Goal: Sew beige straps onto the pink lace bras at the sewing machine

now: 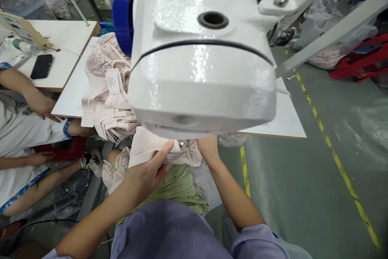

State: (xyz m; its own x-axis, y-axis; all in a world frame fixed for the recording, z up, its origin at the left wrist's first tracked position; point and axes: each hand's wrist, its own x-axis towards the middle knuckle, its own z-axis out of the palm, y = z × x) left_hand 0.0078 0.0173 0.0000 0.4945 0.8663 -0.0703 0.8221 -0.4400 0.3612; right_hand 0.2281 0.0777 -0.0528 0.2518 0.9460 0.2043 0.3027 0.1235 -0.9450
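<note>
A white sewing machine point(203, 85) fills the upper middle and hides part of the work below it. Under its front edge lies a beige lace garment point(145, 146). My left hand point(151, 170) presses on the garment, thumb and index finger extended along the cloth, the other fingers partly hidden. At the garment's right end is my right hand point(207, 148), its fingers hidden beneath the machine head. A stack of beige lace bras point(113, 89) lies on the white table point(72, 93) to the left.
Another person's hand point(41, 103) rests at the left table edge, near a black phone point(42, 66). More lace pieces point(117, 166) hang beside my lap. A red stool point(360, 61) and plastic bags point(327, 20) stand at the right.
</note>
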